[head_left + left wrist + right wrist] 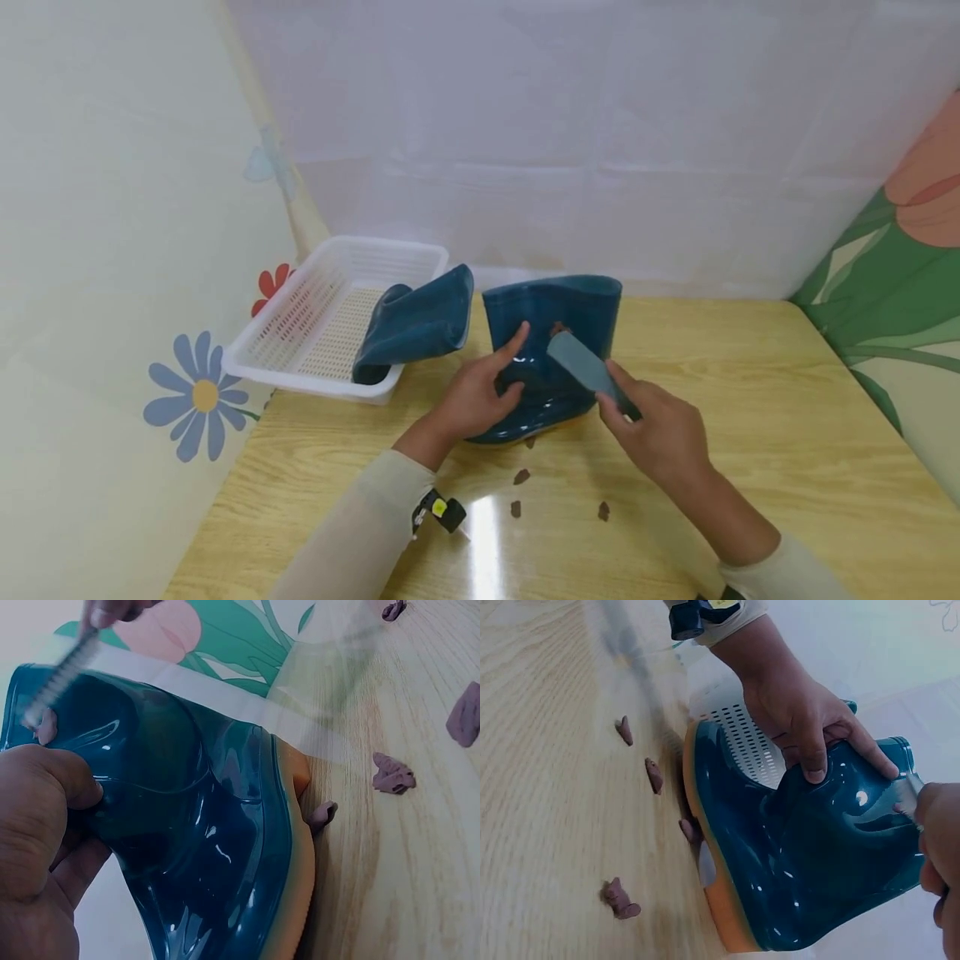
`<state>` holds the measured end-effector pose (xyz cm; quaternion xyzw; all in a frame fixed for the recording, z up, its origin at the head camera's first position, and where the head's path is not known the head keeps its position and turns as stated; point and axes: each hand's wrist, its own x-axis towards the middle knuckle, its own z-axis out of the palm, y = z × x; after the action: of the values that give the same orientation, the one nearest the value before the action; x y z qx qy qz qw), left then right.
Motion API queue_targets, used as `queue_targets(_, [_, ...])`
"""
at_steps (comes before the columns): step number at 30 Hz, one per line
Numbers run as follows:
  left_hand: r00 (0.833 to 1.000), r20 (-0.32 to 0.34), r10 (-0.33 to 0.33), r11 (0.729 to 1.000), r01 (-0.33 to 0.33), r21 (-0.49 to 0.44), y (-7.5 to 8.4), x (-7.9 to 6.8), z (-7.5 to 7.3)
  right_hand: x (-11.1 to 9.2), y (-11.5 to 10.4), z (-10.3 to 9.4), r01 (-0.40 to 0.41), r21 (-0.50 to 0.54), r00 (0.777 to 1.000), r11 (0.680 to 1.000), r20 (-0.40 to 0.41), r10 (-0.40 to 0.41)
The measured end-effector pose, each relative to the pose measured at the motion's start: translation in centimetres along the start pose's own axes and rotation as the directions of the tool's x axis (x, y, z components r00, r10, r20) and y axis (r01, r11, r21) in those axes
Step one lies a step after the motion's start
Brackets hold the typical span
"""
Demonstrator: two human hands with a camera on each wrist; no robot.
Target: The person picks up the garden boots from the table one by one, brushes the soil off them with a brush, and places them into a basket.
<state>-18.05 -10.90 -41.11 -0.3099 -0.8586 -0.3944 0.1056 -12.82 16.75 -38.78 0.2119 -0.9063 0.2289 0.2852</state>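
Note:
A dark teal rain boot (540, 367) with an orange-tan sole stands on the table, its shaft upright. My left hand (483, 392) grips it around the ankle and lower shaft, thumb and fingers against the glossy rubber. In my right hand (660, 425) is a brush (581, 362), its bristles (64, 675) showing in the left wrist view. The brush head meets the shaft beside a brown, mud-like clump (559, 330) stuck there. Several similar brown bits (619, 898) lie on the table in front of the boot, one (322, 816) right at the sole.
At the left stands a white perforated plastic basket (281, 367). A second teal boot (416, 321) lies in it, its shaft leaning out over the right rim. A pale wall covering (562, 125) closes off the back of the wooden table (750, 400).

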Motion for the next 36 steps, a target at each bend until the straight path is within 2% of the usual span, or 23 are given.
queue_targets(5, [1.000, -0.005, 0.021, 1.000, -0.021, 0.019, 0.1, 0.0, 0.0, 0.7, -0.1, -0.3, 0.023, 0.007, 0.996, 1.000, -0.084, -0.022])
queue_targets(9, [0.999, -0.015, 0.036, 0.999, -0.035, 0.028, 0.1, 0.0, 0.0, 1.1, -0.4, -0.3, 0.015, -0.036, 0.998, 0.999, -0.053, -0.017])
queue_targets(15, [1.000, -0.009, 0.016, 1.000, -0.016, 0.022, 0.0, -0.1, 0.2, 0.5, -0.2, 0.1, 0.017, -0.070, 1.000, 0.997, -0.014, -0.018])
queue_targets(19, [1.000, -0.005, 0.001, 1.000, -0.001, 0.022, -0.1, -0.1, 0.2, 0.2, -0.1, 0.3, 0.047, -0.038, 0.998, 0.998, -0.051, -0.049])
queue_targets(23, [1.000, -0.010, 0.017, 0.999, -0.017, 0.052, -0.1, -0.1, 0.1, 0.7, -0.4, 0.2, 0.088, -0.043, 0.990, 0.995, -0.105, -0.092])
queue_targets(25, [0.999, -0.015, 0.028, 0.998, -0.027, 0.059, -0.1, -0.2, 0.1, 1.1, -0.6, 0.2, 0.093, -0.070, 0.990, 0.993, -0.103, -0.100])
queue_targets(29, [1.000, -0.008, 0.024, 0.999, -0.023, 0.048, -0.2, -0.3, 0.1, 1.2, -1.0, 0.0, 0.058, -0.114, 0.997, 0.992, -0.047, -0.064])
queue_targets(32, [1.000, 0.006, 0.006, 0.999, -0.006, 0.035, -0.2, -0.2, 0.1, 0.7, -0.8, 0.0, 0.036, -0.120, 0.999, 0.992, -0.020, -0.039])
queue_targets(36, [1.000, 0.010, -0.003, 1.000, 0.002, 0.025, 0.0, -0.2, 0.0, 0.1, -0.5, 0.0, 0.043, -0.102, 0.999, 0.994, -0.013, -0.044])
